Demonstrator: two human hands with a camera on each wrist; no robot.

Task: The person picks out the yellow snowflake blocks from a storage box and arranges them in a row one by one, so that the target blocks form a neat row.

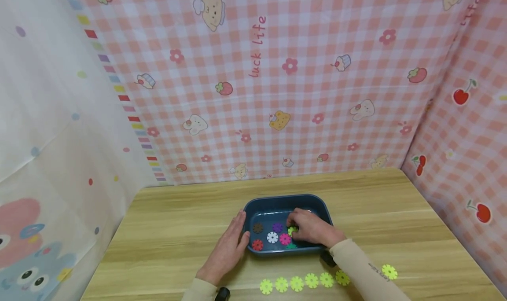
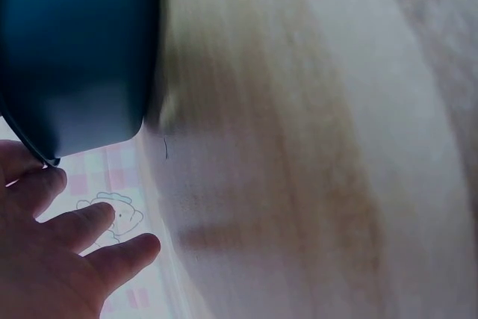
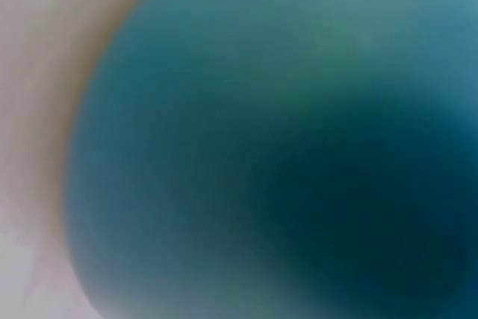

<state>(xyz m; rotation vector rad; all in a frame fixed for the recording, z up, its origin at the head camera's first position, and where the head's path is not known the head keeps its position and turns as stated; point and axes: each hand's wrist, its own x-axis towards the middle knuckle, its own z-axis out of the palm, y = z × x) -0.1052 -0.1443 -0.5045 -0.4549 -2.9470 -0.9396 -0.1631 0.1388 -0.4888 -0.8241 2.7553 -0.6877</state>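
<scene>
A dark blue tray [image 1: 286, 200] stands on the wooden table. My left hand [image 1: 231, 244] rests on its left rim, fingers extended; the left wrist view shows the spread fingers [image 2: 123, 259] beside the tray wall [image 2: 82, 50]. Reaching inside, my right hand [image 1: 313, 227] pinches a yellow-green notched plastic disc [image 1: 292, 230] between thumb and fingers, which partly cover it. Around it in the tray are brown [image 1: 258, 228], purple [image 1: 277, 227], white [image 1: 272, 237], pink [image 1: 285, 239], red [image 1: 257, 244] and green [image 1: 291, 246] discs. Only blurred blue tray fills the right wrist view.
In front of the tray, a row of several yellow-green discs [image 1: 296, 284] lies on the table [image 1: 178, 230]. My right forearm passes over the row's right part. Another yellow-green disc [image 1: 390, 272] sits beyond that arm. Patterned cloth [image 1: 237, 72] hangs behind and at both sides.
</scene>
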